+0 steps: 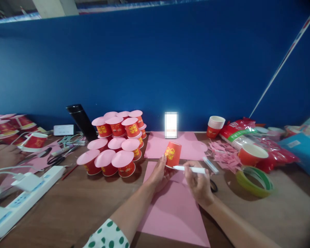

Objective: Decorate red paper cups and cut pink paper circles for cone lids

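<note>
My left hand (160, 174) grips a red paper cup (173, 154) turned upside down and presses it onto a pink paper sheet (175, 210) on the wooden table. My right hand (198, 182) is closed round a white pen (189, 168), whose tip touches the paper at the cup's rim. A second pink sheet (157, 144) lies just behind the cup. A pen cap or glue stick (210, 165) rests to the right of the cup.
Several red cups with pink round lids are piled at the left (116, 144). Scissors (57, 159) and a power strip (23, 196) lie further left. On the right are pink paper scraps (223, 155), a cup stack (215, 125), an open red cup (251, 154) and a green tape roll (254, 181).
</note>
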The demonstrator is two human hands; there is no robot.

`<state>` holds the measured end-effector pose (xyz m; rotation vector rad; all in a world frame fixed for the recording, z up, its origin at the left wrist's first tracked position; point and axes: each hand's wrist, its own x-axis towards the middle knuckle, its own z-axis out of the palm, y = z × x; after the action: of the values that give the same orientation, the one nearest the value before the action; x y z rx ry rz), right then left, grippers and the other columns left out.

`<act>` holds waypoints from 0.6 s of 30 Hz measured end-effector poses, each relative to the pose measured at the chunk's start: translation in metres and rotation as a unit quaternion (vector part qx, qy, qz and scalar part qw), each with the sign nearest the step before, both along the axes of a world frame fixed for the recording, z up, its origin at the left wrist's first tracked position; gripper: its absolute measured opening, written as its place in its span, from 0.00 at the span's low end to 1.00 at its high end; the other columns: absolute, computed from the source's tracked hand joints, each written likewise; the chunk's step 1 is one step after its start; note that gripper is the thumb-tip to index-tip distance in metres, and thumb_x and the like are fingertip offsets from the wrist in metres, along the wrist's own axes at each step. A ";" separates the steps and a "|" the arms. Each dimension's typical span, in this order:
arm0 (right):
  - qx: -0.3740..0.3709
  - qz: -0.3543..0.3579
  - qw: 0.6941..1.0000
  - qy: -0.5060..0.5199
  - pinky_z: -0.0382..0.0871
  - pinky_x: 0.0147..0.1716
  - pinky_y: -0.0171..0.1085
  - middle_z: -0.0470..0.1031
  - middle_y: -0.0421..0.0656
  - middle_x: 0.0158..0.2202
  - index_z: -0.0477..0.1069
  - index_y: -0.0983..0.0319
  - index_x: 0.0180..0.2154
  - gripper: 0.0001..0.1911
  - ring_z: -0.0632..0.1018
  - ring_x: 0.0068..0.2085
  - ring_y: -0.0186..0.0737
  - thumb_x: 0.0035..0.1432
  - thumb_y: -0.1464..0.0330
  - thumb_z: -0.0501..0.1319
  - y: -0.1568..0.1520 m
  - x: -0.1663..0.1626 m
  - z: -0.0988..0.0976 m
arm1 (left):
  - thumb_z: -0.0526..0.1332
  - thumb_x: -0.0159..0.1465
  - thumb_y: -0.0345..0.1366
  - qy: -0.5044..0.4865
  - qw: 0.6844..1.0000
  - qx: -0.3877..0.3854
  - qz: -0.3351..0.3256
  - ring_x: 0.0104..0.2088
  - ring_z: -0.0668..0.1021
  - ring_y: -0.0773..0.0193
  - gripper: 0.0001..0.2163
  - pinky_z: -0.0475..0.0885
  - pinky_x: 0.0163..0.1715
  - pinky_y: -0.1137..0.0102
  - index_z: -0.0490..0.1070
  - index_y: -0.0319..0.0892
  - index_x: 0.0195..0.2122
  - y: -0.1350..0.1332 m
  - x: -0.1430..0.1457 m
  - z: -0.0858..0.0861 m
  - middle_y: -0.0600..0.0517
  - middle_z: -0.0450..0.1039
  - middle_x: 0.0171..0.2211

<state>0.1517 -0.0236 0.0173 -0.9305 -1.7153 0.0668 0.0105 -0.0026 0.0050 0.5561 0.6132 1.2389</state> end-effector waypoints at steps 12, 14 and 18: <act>0.005 -0.018 1.000 -0.008 0.68 0.26 0.34 0.69 0.39 0.22 0.64 0.61 0.30 0.10 0.72 0.22 0.33 0.64 0.69 0.50 -0.002 0.000 0.008 | 0.59 0.60 0.49 -0.008 1.000 -0.001 -0.008 0.42 0.77 0.59 0.18 0.69 0.49 0.62 0.70 0.39 0.41 0.000 0.000 -0.001 0.45 0.76 0.41; 0.003 -0.017 1.000 -0.004 0.67 0.25 0.33 0.69 0.40 0.22 0.64 0.61 0.30 0.10 0.72 0.22 0.34 0.64 0.69 0.51 -0.002 0.001 0.008 | 0.58 0.60 0.50 -0.005 1.000 0.006 -0.012 0.42 0.77 0.59 0.18 0.69 0.48 0.62 0.70 0.38 0.41 0.000 0.000 -0.001 0.44 0.76 0.41; -0.018 -0.020 1.000 -0.009 0.68 0.27 0.33 0.70 0.40 0.23 0.65 0.61 0.30 0.09 0.72 0.23 0.33 0.64 0.71 0.51 -0.003 0.002 0.009 | 0.58 0.60 0.51 0.000 1.000 0.011 -0.017 0.42 0.77 0.59 0.19 0.69 0.49 0.62 0.70 0.38 0.41 -0.001 -0.001 -0.002 0.44 0.75 0.41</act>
<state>0.1539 -0.0261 0.0265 -0.9940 -1.7164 0.0632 0.0098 -0.0031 0.0035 0.5822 0.5886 1.2152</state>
